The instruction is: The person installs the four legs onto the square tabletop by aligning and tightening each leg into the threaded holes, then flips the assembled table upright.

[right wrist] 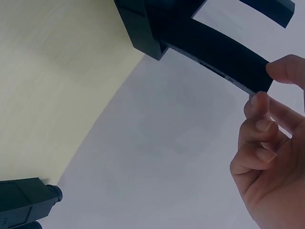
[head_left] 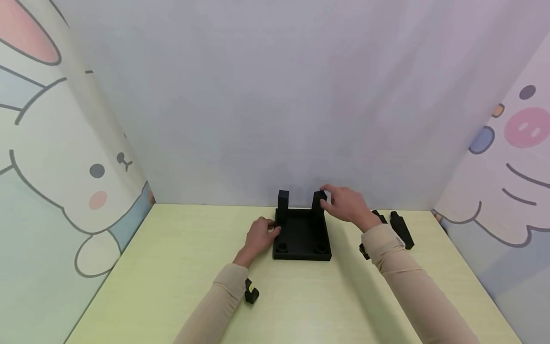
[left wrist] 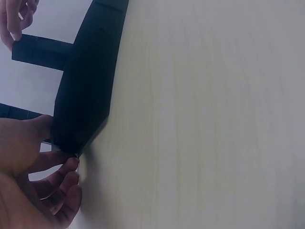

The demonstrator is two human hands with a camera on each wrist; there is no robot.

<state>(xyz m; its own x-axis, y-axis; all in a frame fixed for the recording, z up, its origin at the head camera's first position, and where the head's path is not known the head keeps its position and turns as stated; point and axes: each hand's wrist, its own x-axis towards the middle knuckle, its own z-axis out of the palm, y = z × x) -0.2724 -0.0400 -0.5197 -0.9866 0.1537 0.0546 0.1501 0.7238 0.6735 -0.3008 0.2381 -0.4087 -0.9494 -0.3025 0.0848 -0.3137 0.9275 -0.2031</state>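
Observation:
A black square tabletop (head_left: 301,234) with a raised rim lies on the table, underside up. Two black legs stand on its far corners, the left leg (head_left: 282,205) and the right leg (head_left: 317,204); round sockets (head_left: 282,247) show at the near corners. My left hand (head_left: 258,237) pinches the left rim between thumb and fingers, also visible in the left wrist view (left wrist: 28,167). The right hand (head_left: 345,205) holds the top end of the right leg between thumb and forefinger. In the right wrist view its other fingers (right wrist: 259,155) curl below that leg.
A loose black leg (head_left: 402,231) with a round end lies at the right; another black piece (head_left: 379,216) is partly hidden by my right sleeve. A small black object (head_left: 251,293) with a yellow mark sits beside my left sleeve. A pale curtain (head_left: 240,119) hangs behind the table.

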